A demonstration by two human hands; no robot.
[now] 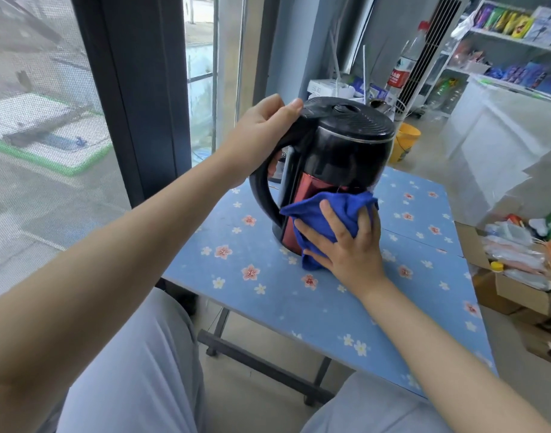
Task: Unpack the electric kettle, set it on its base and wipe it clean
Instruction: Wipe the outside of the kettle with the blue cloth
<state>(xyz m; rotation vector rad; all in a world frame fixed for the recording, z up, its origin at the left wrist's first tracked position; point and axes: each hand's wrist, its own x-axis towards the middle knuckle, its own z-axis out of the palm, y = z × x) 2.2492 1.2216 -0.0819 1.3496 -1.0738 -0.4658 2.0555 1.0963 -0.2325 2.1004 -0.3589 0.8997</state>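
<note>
A black and metallic-red electric kettle (336, 157) stands on the blue flowered table (299, 307), tilted a little to the right, lid closed. My left hand (261, 132) grips the top of its black handle. My right hand (346, 242) presses a blue cloth (336, 207) flat against the lower red body of the kettle, fingers spread. The cloth and my hand hide the kettle's bottom, so I cannot tell whether a base sits under it.
An open cardboard box (517, 270) of packets stands on the floor at the right. Behind the table are a yellow bucket (403, 145), a tall plastic bottle (405, 64) and shop shelves (514, 39). A dark window frame (137, 89) rises at the left.
</note>
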